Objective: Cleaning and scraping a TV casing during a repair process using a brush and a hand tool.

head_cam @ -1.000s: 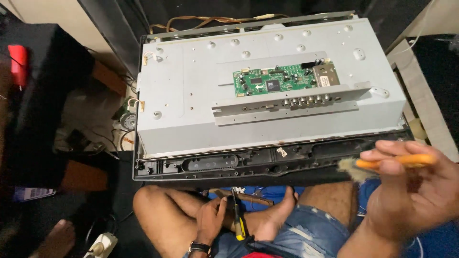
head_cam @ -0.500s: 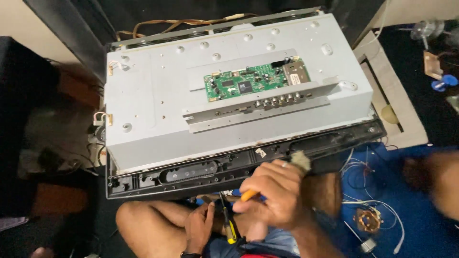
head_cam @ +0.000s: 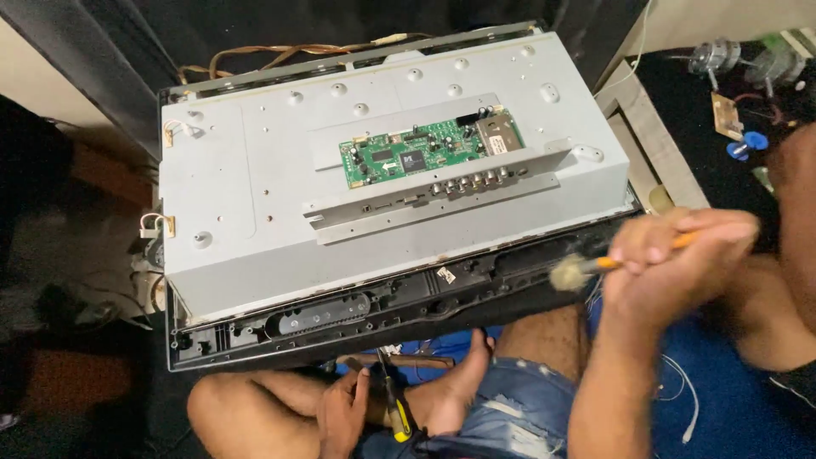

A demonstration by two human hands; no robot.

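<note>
My right hand (head_cam: 680,255) is closed around a small brush (head_cam: 578,270) with an orange handle. Its pale bristles hover just off the right end of the black lower frame (head_cam: 340,319) of a flat-screen set lying face down. The set's grey metal back plate (head_cam: 280,212) carries a green circuit board (head_cam: 425,153) above a row of round sockets. My left hand (head_cam: 340,416) rests low on my crossed legs, against my foot. Its fingers are on a screwdriver (head_cam: 395,408) with a yellow and black handle.
Brown wires (head_cam: 280,55) loop behind the set's top edge. Small white connectors (head_cam: 157,225) hang off its left side. At the right lie a blue cloth (head_cam: 731,399) with thin wires on it, a wooden frame (head_cam: 654,144) and small electronic parts (head_cam: 731,115).
My right hand has swung the brush from the middle of the lower frame out to its right end. My left hand stays on the screwdriver.
</note>
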